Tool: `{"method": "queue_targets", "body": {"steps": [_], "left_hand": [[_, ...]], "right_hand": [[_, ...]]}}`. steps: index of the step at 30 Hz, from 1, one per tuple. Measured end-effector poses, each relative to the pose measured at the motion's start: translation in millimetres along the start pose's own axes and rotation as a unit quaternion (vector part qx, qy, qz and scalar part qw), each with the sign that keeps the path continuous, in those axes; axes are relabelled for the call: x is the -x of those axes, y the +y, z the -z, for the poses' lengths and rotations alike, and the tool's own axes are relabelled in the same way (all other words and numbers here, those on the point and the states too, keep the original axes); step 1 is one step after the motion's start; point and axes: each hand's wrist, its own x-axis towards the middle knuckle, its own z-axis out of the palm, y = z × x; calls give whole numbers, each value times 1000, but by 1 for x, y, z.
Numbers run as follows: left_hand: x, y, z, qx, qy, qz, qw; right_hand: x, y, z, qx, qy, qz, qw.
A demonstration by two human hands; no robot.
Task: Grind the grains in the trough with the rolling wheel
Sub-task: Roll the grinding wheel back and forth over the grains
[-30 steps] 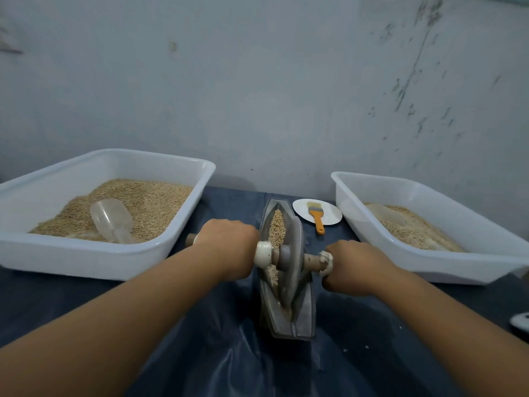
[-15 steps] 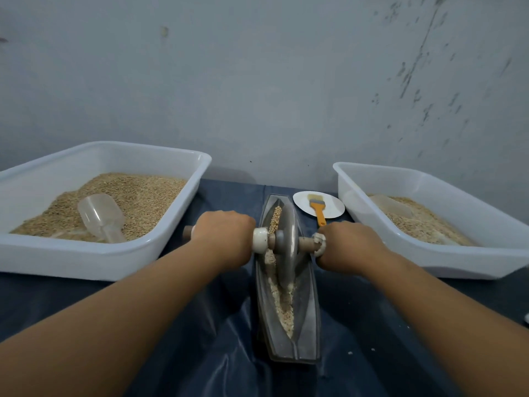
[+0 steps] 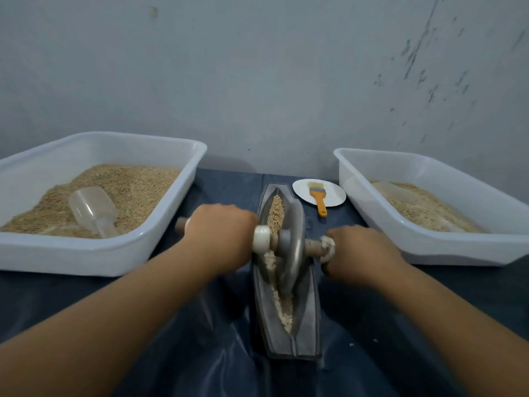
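Nearest, a dark blue sheet [image 3: 177, 353] covers the table, shiny and creased into folds at the front edge, with a few pale specks on it to the right. On it lies the trough [image 3: 306, 319], a narrow grey metal boat running away from the person, its near end just past the folds. Pale crushed grains [image 3: 284, 315] line the groove at the near end, and whole tan ones fill the far end. The wheel [image 3: 292, 253] stands on edge in the groove about midway, tilted slightly, on a wooden axle [image 3: 312, 246] with white collars either side. The left hand [image 3: 220, 234] is curled in a fist around the axle's left handle, fingers wrapped under it; the right hand [image 3: 357, 253] grips the right handle the same way, fingers closed around it. Left of the trough sits a white tub [image 3: 94, 259] heaped with grain, a clear scoop [image 3: 93, 210] lying in it. A second tub [image 3: 446, 247] on the right holds a shallower heap. Between it and the trough's far end is a white plate [image 3: 332, 196] with an orange-handled brush [image 3: 318, 196] lying on it, the handle overhanging the rim. Behind everything rises a pale grey wall [image 3: 257, 81], scuffed with dark marks at the upper right. I can read no writing on anything.
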Motion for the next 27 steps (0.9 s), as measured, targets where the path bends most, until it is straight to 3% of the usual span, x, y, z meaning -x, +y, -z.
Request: {"method": "queue_targets", "body": {"steps": [7,11,13,19,22,27], "left_hand": [[-19,-1,5,40,-52,-9,998],[22,1,-11,-13,73,-6,997],[20,-2,-13,-28,97,-5,995],[-32,-3,-5,40,-24,-3,999],[-25,-3,-4,35,-19,-5,999],[20,-6,-28,40,65,19,997]], "right_hand": [[-26,-2,7,-12,-25,8,1000],[14,5,-2,0,15,35,999],[14,5,-5,2,33,31,999],[-40,-3,2,10,-7,4,1000],[-33,-2,5,-3,-15,7,1000],[4,-4,3,79,95,53,991]]}}
